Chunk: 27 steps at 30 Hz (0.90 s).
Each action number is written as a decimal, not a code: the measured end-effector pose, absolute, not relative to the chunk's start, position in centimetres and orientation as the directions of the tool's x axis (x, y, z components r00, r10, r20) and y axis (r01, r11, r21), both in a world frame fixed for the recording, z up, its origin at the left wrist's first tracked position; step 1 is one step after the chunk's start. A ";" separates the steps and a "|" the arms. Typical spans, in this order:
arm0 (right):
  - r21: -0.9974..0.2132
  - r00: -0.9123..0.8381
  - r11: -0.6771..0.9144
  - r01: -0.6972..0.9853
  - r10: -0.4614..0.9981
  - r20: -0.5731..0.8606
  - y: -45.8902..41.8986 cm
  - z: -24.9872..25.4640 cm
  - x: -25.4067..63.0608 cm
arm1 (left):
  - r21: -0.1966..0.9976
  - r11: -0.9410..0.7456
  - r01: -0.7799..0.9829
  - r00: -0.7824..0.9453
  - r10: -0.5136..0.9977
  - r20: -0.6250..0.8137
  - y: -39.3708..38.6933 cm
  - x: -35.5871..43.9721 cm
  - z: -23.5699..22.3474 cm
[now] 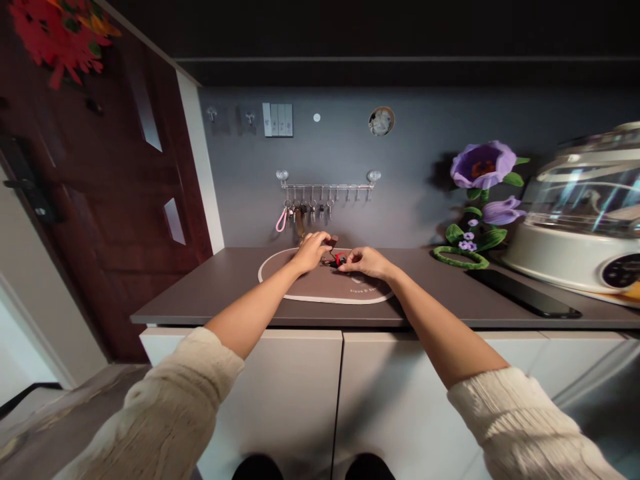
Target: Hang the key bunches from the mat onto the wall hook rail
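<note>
Both my hands are over an oval brown mat with a pale border on the countertop. Between them is a small bunch of keys with a black and red charm; its details are too small to make out. My left hand has its fingers closed at a small dark brown tag that seems linked to the bunch. From the other side, my right hand pinches the charm between thumb and fingers.
Behind the mat, several keys and a pink loop hang from a wall-mounted hook rail. To the right are a purple knitted flower, a black phone and a white appliance with a clear top. A dark red door stands left.
</note>
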State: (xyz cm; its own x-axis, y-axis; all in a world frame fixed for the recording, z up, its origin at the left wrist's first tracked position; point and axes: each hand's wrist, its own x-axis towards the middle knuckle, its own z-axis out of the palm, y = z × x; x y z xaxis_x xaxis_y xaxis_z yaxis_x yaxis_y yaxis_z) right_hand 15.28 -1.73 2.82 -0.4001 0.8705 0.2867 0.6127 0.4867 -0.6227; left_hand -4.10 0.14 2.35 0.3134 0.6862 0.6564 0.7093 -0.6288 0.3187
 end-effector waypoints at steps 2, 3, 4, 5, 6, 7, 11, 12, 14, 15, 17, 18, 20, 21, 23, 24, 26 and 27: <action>-0.576 -0.406 0.480 0.662 0.875 0.263 -1.8 2.8 15.3 | 0.329 -0.625 0.708 0.296 0.685 0.666 0.2 -4.2 2.4; -0.556 -0.412 0.482 0.677 0.874 0.257 -1.7 2.8 15.4 | 0.337 -0.623 0.706 0.285 0.685 0.670 0.2 -4.2 2.4; -0.539 -0.418 0.488 0.686 0.871 0.257 -1.6 2.8 15.4 | 0.347 -0.621 0.703 0.274 0.687 0.673 0.1 -4.2 2.5; -0.529 -0.423 0.495 0.690 0.868 0.261 -1.5 2.7 15.5 | 0.360 -0.618 0.699 0.262 0.690 0.675 0.1 -4.2 2.5; -0.522 -0.427 0.502 0.689 0.864 0.267 -1.4 2.7 15.5 | 0.374 -0.614 0.695 0.248 0.693 0.677 0.1 -4.3 2.5; -0.519 -0.431 0.510 0.686 0.859 0.274 -1.3 2.7 15.6 | 0.389 -0.610 0.691 0.233 0.697 0.678 0.1 -4.3 2.5; -0.560 -0.453 0.532 0.635 0.844 0.287 -1.2 2.7 15.6 | 0.429 -0.608 0.668 0.187 0.695 0.694 0.3 -4.4 2.7; -0.592 -0.453 0.534 0.603 0.841 0.297 -1.2 2.7 15.6 | 0.439 -0.609 0.660 0.176 0.694 0.698 0.3 -4.4 2.8; -0.671 -0.443 0.526 0.523 0.840 0.313 -1.3 2.8 15.5 | 0.467 -0.614 0.637 0.152 0.693 0.704 0.3 -4.5 3.0; -0.708 -0.432 0.514 0.485 0.844 0.317 -1.4 2.9 15.4 | 0.482 -0.618 0.621 0.141 0.693 0.707 0.3 -4.5 3.1; -0.766 -0.402 0.484 0.423 0.858 0.319 -1.6 3.1 15.4 | 0.513 -0.628 0.585 0.117 0.692 0.712 0.2 -4.5 3.3; -0.788 -0.385 0.472 0.396 0.864 0.324 -1.7 3.1 15.4 | 0.530 -0.628 0.569 0.102 0.694 0.713 0.1 -4.6 3.4; -0.816 -0.356 0.465 0.342 0.868 0.345 -1.8 3.3 15.3 | 0.570 -0.620 0.539 0.072 0.708 0.703 0.0 -4.6 3.5; -0.825 -0.350 0.471 0.312 0.864 0.361 -1.8 3.4 15.3 | 0.591 -0.616 0.521 0.060 0.717 0.694 -0.1 -4.6 3.6; -0.840 -0.342 0.482 0.251 0.855 0.389 -1.9 3.6 15.3 | 0.633 -0.615 0.471 0.047 0.733 0.678 -0.1 -4.6 3.6; -0.848 -0.336 0.482 0.221 0.854 0.397 -1.9 3.6 15.3 | 0.650 -0.619 0.442 0.044 0.738 0.673 -0.1 -4.6 3.6; -0.869 -0.311 0.467 0.165 0.861 0.403 -1.9 3.7 15.2 | 0.679 -0.626 0.385 0.035 0.745 0.667 0.1 -4.6 3.5; -0.880 -0.293 0.454 0.139 0.868 0.401 -1.9 3.7 15.2 | 0.693 -0.626 0.357 0.025 0.748 0.663 0.2 -4.5 3.5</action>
State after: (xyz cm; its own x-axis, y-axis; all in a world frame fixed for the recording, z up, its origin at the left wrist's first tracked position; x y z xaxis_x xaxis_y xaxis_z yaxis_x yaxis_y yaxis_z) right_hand 15.20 -1.86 3.74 -0.2928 0.8680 0.4012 0.1387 0.4537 -0.8803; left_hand -4.55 0.21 3.47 0.0255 0.7481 0.6631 0.3566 -0.6264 0.6931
